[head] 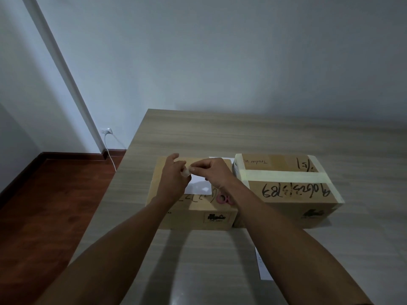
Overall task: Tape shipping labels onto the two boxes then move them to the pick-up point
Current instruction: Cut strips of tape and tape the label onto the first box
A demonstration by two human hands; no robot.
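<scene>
Two cardboard boxes stand side by side on the wooden table (220, 133). On top of the left box (198, 213) lies a white label (199, 186), with pink-handled scissors (222, 199) near its front right corner. Above that box my left hand (174, 179) holds a roll of pale tape (186, 172), while my right hand (211, 170) pinches the tape's end at the roll. The right box (286, 190) has black handwriting and pale tape strips across its top. A second white paper (263, 267) lies on the table by my right forearm.
The table's left edge drops to a red-brown floor (44, 205). A white cable (109, 150) runs from a wall socket down to the floor at left. Another white sheet (220, 158) shows behind the left box. A wall stands behind the table.
</scene>
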